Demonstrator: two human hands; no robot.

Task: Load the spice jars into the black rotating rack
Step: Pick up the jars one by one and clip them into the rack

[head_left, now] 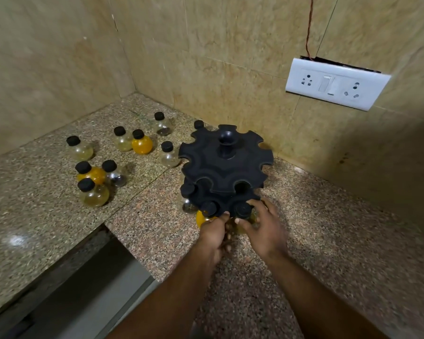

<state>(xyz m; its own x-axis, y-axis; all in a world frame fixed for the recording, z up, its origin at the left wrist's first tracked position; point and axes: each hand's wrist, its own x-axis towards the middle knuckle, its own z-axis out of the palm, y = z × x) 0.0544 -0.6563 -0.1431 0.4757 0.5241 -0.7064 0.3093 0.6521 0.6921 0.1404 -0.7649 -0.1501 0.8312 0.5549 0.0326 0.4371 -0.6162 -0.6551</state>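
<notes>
The black rotating rack stands on the granite counter near the wall, its upper tier's slots empty. Three jars hang in the lower tier at the front: a clear one on the left, a yellow one and one with a black cap. My left hand grips the lower tier's front edge beside the yellow jar. My right hand is closed around the black-capped jar in the slot. Several round jars with black caps stand loose to the left, among them an orange one.
The tiled wall rises right behind the rack, with a white socket panel at the upper right. Another loose jar's cap peeks out behind the rack. The counter has a dark recess at the lower left.
</notes>
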